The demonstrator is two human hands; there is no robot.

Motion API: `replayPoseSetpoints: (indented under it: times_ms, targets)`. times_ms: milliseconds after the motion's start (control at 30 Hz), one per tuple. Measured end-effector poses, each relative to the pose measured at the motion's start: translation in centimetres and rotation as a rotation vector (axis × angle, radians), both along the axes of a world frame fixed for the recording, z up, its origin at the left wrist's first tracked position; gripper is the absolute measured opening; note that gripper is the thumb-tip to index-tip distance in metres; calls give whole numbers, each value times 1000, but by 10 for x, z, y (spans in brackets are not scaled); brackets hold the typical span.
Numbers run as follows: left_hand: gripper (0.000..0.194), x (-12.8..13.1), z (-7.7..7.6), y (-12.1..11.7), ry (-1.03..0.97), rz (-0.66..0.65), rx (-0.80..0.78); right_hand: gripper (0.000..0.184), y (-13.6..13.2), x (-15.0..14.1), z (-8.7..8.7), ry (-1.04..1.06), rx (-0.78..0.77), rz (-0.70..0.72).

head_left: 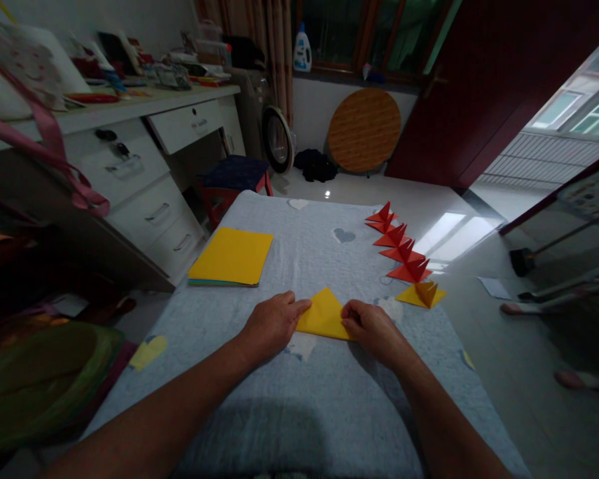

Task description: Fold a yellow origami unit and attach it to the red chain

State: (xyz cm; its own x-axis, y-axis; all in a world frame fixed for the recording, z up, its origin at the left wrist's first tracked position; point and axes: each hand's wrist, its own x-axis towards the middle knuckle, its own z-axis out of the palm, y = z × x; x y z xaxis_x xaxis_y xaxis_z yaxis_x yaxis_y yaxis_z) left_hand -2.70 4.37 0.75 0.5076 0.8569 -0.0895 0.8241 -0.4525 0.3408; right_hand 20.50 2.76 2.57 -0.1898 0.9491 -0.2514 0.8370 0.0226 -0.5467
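**Centrally Placed: A Folded Yellow Sheet Between Two Hands**

The folded yellow sheet [323, 318] lies on the cloth-covered table [307, 256], its peak pointing away from the person and its long edge nearest the body, running left to right with a slight slant. It sits between the hands, about equally near to each: to the right of the left hand [273, 322] and to the left of the right hand [372, 327]. The left hand grips the left end, a digit laid along the margin; the right hand, fingers curled, pinches the right end. Fingertips beneath the paper are hidden. Beyond the left hand, well apart, rests a stack of paper [233, 256], yellow uppermost. Beyond the right hand, a row of red folded pieces [404, 253] recedes along the table's right side, with one yellow folded piece [422, 295] at its near end.
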Motion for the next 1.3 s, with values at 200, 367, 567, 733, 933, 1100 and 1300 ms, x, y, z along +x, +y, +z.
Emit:
replayPoseSetpoints:
  times_ms: [200,367,567,733,933,1100,1300]
  targets:
    - [32,1,-1,0,-8,-5,55,11,1,-2,2,-17,-12,-8]
    - [30,2,0,2,-61,25,74,11,1,-3,2,-30,4,-2]
    - [18,2,-1,7,-73,148,3,10,0,-1,-5,-72,61,6]
    - [7,1,0,13,-67,167,-51,9,-1,-2,-4,-120,78,8]
    - [3,0,1,17,-119,170,-72,9,-2,-1,-6,-136,84,9]
    - [7,3,4,17,-191,133,-56,6,-2,-1,-7,-138,85,2]
    - [12,5,6,12,-278,160,-141,2,-4,0,-5,-129,100,3]
